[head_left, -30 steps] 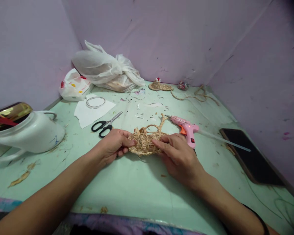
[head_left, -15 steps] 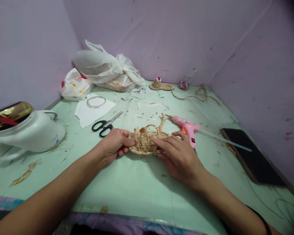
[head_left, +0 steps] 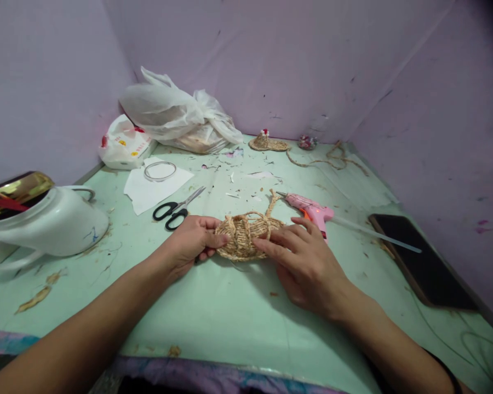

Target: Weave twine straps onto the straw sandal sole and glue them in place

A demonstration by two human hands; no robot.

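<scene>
A small woven straw slipper (head_left: pixel 241 245) with braided bands across its top is held just above the table in the middle. My left hand (head_left: pixel 195 241) is closed on its left end, thumb on top and fingers beneath. At the other end, my right hand (head_left: pixel 302 262) grips the slipper, its fingertips on a braided band and its thumb side partly hidden. A loose braid end (head_left: pixel 272 202) sticks up behind the slipper. Just beyond my right fingers lies a pink glue gun (head_left: pixel 312 209) with a clear glue stick. Black-handled scissors (head_left: pixel 178 209) lie beyond my left hand.
A white pot (head_left: pixel 74 224) stands left, a phone (head_left: pixel 419 260) lies right. At the back are a plastic bag (head_left: pixel 181 115), a beaded straw slipper (head_left: pixel 269 143), beads (head_left: pixel 308 142) and rope (head_left: pixel 337 158). White paper (head_left: pixel 160 189) carries a wire ring (head_left: pixel 160 171).
My right fingers have shifted on the slipper's bands, and its right end looks turned so that more of the upper face shows. My left hand keeps its hold.
</scene>
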